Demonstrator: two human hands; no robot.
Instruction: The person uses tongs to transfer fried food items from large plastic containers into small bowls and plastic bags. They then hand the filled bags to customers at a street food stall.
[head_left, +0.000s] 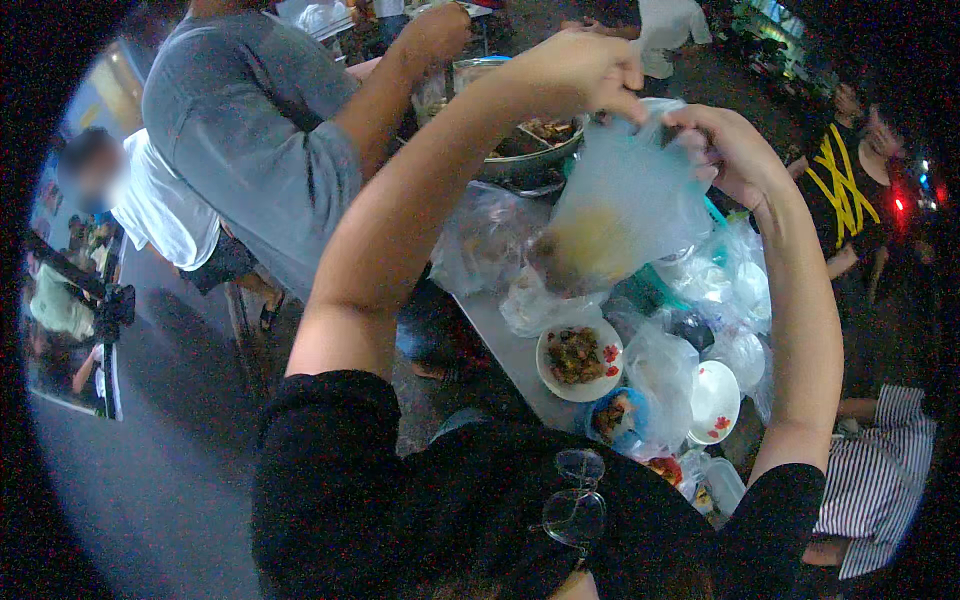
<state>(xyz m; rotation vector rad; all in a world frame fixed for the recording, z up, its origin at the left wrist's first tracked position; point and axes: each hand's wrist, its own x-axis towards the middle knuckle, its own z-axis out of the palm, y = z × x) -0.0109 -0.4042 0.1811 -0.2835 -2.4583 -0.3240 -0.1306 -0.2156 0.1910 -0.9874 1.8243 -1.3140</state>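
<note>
A translucent plastic bag (630, 180) with yellow and brown contents in its bottom hangs above the table. My right hand (724, 146) grips its upper right edge with curled fingers. At the bag's top left is my left hand (611, 75), fingers bent and blurred, its lower fingertip against or close to the plastic. Whether it pinches anything cannot be made out. Below the bag sits a white bowl (576, 360) of chopped brown food, with red flowers on its rim. Another white flowered bowl (712, 405) tilts beside plastic bags.
A round metal pan (532, 169) with divided sections of food stands beyond my left forearm. A blue bowl (619, 416) and knotted clear bags (739, 360) crowd the table (495, 322). A person in a grey shirt (247, 127) stands close on my left; others are around.
</note>
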